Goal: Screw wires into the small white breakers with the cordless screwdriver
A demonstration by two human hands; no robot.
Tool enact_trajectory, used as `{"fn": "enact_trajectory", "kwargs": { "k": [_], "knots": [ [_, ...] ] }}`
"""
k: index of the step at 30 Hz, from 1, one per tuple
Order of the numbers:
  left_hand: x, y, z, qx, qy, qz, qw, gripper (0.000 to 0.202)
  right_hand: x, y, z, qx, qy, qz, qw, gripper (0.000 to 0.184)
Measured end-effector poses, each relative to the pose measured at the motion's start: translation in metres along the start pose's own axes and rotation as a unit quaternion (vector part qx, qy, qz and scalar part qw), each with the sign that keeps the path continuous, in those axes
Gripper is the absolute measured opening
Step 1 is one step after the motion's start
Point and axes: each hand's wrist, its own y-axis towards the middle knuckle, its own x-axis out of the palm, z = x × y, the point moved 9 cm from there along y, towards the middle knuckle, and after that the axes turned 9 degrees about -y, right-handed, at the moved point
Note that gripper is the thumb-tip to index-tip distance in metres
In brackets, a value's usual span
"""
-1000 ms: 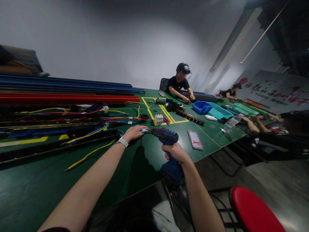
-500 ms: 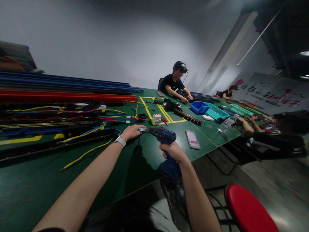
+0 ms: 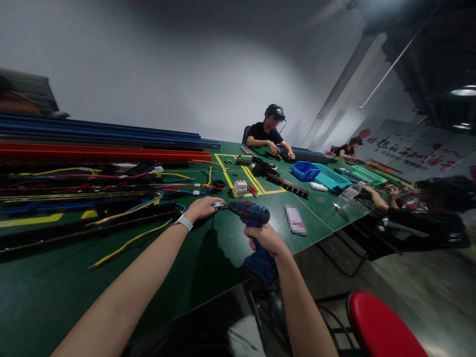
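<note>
My right hand (image 3: pixel 265 239) is wrapped round the grip of a blue cordless drill (image 3: pixel 253 212), whose chuck points left. In my left hand (image 3: pixel 201 208), closed, is a small white-and-blue terminal block-like part (image 3: pixel 217 204); its exact kind is too small to tell. The drill's bit reaches to this part or close beside it; contact cannot be made out. Just beyond stands a white circuit breaker (image 3: pixel 240 187) with red on top, and red-handled pliers-like pieces (image 3: pixel 252 191) lie at its right. A yellow wire (image 3: pixel 130 244) runs over the table left of my left hand.
Dark rails with coloured wires (image 3: pixel 111 198) cover the left of the green table (image 3: pixel 167 292), with orange strips (image 3: pixel 104 152) behind. A phone (image 3: pixel 295 220), a blue bin (image 3: pixel 305 171) and a teal tray (image 3: pixel 332 177) lie right. Co-workers (image 3: pixel 267 131) sit around; a red stool (image 3: pixel 383 322) stands lower right.
The view has tilted slightly, so the scene sits a little lower. Both my hands keep their holds on the drill and the small part. The co-worker opposite has shifted their hands.
</note>
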Motion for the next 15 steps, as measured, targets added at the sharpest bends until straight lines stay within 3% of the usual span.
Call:
{"fn": "enact_trajectory", "kwargs": {
  "k": [15],
  "knots": [
    [0.0028, 0.0029, -0.0062, -0.007, 0.001, -0.001, 1.000, 0.049, 0.0024, 0.0008, 0.0023, 0.019, 0.017, -0.022, 0.999, 0.013]
  ]
}}
